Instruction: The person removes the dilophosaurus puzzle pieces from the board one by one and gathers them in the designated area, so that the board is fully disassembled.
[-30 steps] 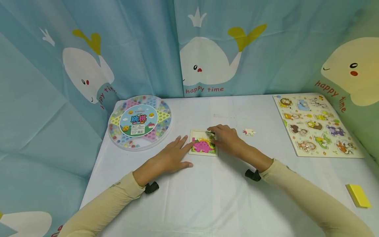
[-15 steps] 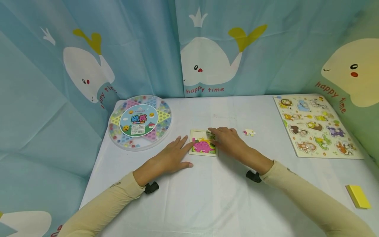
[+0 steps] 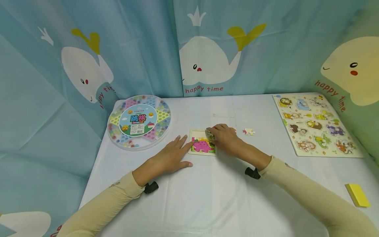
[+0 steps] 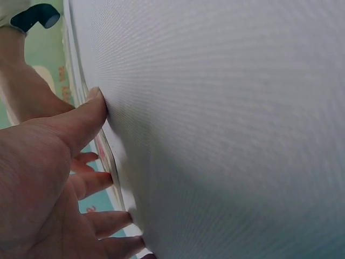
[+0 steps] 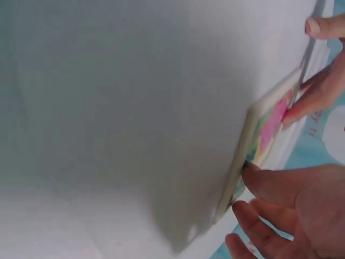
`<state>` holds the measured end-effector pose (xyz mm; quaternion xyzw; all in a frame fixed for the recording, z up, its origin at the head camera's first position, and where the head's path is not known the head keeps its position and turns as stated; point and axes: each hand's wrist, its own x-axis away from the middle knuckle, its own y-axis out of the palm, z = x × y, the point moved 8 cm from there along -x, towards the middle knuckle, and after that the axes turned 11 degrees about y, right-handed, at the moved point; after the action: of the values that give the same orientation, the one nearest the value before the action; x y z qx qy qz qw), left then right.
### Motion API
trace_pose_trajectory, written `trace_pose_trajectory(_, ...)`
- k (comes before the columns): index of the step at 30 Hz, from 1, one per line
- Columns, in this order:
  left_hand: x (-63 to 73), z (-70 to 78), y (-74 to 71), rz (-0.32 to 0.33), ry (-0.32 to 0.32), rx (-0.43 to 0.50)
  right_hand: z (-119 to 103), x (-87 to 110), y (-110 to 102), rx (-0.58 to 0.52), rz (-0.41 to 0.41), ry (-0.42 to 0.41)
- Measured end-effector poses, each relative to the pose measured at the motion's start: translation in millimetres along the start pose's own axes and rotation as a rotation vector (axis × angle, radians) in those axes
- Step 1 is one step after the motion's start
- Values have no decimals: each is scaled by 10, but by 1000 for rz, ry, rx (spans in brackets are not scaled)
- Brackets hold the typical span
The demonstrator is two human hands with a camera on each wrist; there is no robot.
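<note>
A small square jigsaw puzzle (image 3: 203, 146) with a pink dinosaur lies in its pale tray frame (image 3: 193, 153) on the white table. The fingers of my left hand (image 3: 170, 157) are spread flat on the table, with the index fingertip resting on the puzzle's left side. At the upper right corner, the thumb and index finger of my right hand (image 3: 227, 140) pinch a green puzzle piece (image 3: 210, 135). In the right wrist view the right thumb and index (image 5: 269, 186) meet the puzzle's edge. The left wrist view shows my left hand (image 4: 59, 178) against the cloth, with the puzzle mostly hidden.
A loose jigsaw piece (image 3: 249, 132) lies right of my right hand. A round Chinese checkers set (image 3: 139, 122) sits at the back left. An animal peg board (image 3: 316, 126) lies at the right, with a yellow block (image 3: 358, 195) nearer. A blue whale-print curtain (image 3: 148, 49) borders the table.
My right hand stays at the puzzle's upper right corner with only a slight finger shift. A bit of another piece now shows behind its knuckles. My left hand keeps its place.
</note>
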<state>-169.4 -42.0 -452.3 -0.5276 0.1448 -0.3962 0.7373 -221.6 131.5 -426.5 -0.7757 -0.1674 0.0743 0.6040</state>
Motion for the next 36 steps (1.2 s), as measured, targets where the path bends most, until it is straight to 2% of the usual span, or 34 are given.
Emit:
trace_pose_trajectory(4, 0, -10, 11, -10, -9, -1, 14, -47, 25, -10, -80, 25)
trace_pose_trajectory(8, -6, -26, 25, -16, -19, -3, 18, -61, 15, -18, -100, 22)
trace_pose_trajectory(16, -13, -40, 39, -19, -17, -14, 18, -33, 0, -52, -74, 10)
trace_pose_trajectory(26, -8, -20, 35, -21, -17, -14, 50, 20, -33, -121, 24, -13)
trace_pose_trajectory(31, -2, -21, 33, -19, -19, -11, 50, 19, -79, -194, 87, -77)
trace_pose_trajectory(36, -9, -27, 36, -21, -18, -19, 45, 1, -148, -308, 47, -121)
